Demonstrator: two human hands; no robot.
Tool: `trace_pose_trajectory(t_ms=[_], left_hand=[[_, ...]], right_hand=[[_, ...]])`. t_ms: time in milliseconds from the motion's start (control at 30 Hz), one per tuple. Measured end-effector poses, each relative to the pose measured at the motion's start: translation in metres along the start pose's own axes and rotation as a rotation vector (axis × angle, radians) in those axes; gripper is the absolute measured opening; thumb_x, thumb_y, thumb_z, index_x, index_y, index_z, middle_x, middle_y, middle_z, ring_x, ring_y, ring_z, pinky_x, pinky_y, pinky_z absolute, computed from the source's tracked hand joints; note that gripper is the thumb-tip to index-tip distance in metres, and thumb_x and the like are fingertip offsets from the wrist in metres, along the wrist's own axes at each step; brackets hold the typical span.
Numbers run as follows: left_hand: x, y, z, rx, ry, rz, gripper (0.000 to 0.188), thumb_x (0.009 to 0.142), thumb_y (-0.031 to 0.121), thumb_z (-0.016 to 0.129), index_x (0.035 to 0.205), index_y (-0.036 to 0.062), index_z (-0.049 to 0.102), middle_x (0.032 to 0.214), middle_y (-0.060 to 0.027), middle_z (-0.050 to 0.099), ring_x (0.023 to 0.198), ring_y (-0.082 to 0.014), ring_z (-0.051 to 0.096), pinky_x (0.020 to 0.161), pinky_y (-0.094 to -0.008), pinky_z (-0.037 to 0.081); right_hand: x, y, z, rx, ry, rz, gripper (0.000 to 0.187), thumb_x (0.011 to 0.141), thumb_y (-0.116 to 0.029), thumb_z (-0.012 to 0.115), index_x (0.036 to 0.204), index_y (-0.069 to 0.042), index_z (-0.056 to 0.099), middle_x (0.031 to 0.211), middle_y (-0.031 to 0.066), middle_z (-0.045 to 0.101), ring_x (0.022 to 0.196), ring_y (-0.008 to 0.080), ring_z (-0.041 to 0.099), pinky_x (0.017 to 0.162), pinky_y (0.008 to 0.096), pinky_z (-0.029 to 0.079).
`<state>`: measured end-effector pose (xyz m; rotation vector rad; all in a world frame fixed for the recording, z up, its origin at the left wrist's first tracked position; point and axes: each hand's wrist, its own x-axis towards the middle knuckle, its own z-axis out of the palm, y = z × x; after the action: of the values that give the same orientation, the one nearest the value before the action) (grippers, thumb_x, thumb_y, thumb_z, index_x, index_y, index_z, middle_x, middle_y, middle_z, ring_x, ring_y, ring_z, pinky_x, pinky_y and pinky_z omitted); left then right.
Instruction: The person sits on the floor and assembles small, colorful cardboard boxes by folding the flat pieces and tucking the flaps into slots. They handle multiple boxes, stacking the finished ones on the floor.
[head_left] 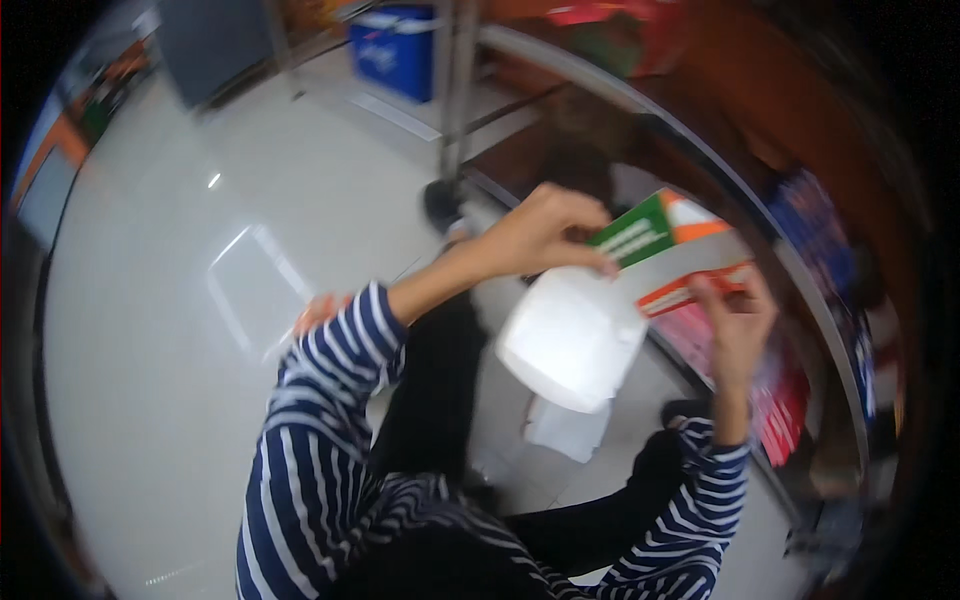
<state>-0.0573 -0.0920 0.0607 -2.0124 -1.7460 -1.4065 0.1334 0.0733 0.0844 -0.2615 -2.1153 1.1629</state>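
My left hand is closed at the left end of a flat printed piece with green, orange, white and grey panels. Its thumb reaches down to the top edge of a white, rounded box-like thing, whose kind I cannot make out. At the lower right edge of the printed piece, my right hand pinches it between thumb and fingers. The white thing hangs just below the printed piece, above my lap. Whether the two are joined is unclear, as blur smears the edges.
A white sheet-like thing lies lower down, between my legs. On the right, a metal-edged shelf rack bears pink and red packets and blue packages. A blue box stands on the shiny tiled floor at the back.
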Motion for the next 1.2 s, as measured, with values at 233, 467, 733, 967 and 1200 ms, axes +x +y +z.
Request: trace_pose_trajectory(t_ms=[233,467,733,967,1200], left_hand=[[-0.099,0.075,-0.131,0.134,0.075,-0.359,0.072,0.051,0.04,0.082,0.111,0.0099,0.056,0.1,-0.0116,0.059,0.09,-0.0244,0.056,0.074,-0.0344,0.044],[-0.282,0.078,-0.122,0.623,-0.492,-0.856,0.114,0.039,0.052,0.081,0.136,0.0168,0.033,0.142,-0.0118,0.026,0.131,-0.0373,0.019,0.104,-0.051,0.022],[-0.326,0.006,-0.072,0.658,0.222,-0.711,0.066,0.056,0.045,0.076,0.112,0.015,0.058,0.106,-0.0044,0.058,0.097,-0.0242,0.054,0.078,-0.0369,0.046],[-0.323,-0.016,-0.076,0.806,0.288,-0.384,0.033,0.062,0.034,0.073,0.084,0.0123,0.063,0.076,-0.0003,0.06,0.063,-0.0189,0.058,0.053,-0.03,0.048],[-0.331,-0.026,-0.08,0.805,0.16,-0.287,0.015,0.077,0.024,0.063,0.08,0.0093,0.061,0.074,0.0,0.057,0.067,-0.0166,0.058,0.051,-0.0294,0.048]], right_hand=[[0.002,-0.08,0.086,0.025,-0.326,-0.341,0.014,0.077,0.002,0.064,0.088,0.003,0.057,0.085,0.0055,0.058,0.08,0.0111,0.057,0.068,0.0236,0.046],[-0.028,-0.046,0.137,0.199,-0.775,-0.613,0.016,0.067,-0.002,0.066,0.081,0.001,0.059,0.088,0.0152,0.065,0.086,0.0284,0.064,0.073,0.0331,0.052],[-0.088,-0.03,0.201,0.134,-0.96,-0.667,0.025,0.059,0.008,0.058,0.082,0.0,0.056,0.096,0.0133,0.061,0.092,0.0283,0.062,0.075,0.0344,0.053],[-0.101,-0.022,0.243,-0.024,-0.988,-0.635,0.033,0.06,0.009,0.056,0.091,-0.002,0.05,0.092,0.0139,0.057,0.08,0.0328,0.06,0.063,0.0375,0.051],[-0.09,-0.025,0.277,-0.031,-0.923,-0.522,0.032,0.062,0.01,0.053,0.092,-0.001,0.051,0.089,0.0151,0.054,0.075,0.0356,0.057,0.059,0.0411,0.048]])
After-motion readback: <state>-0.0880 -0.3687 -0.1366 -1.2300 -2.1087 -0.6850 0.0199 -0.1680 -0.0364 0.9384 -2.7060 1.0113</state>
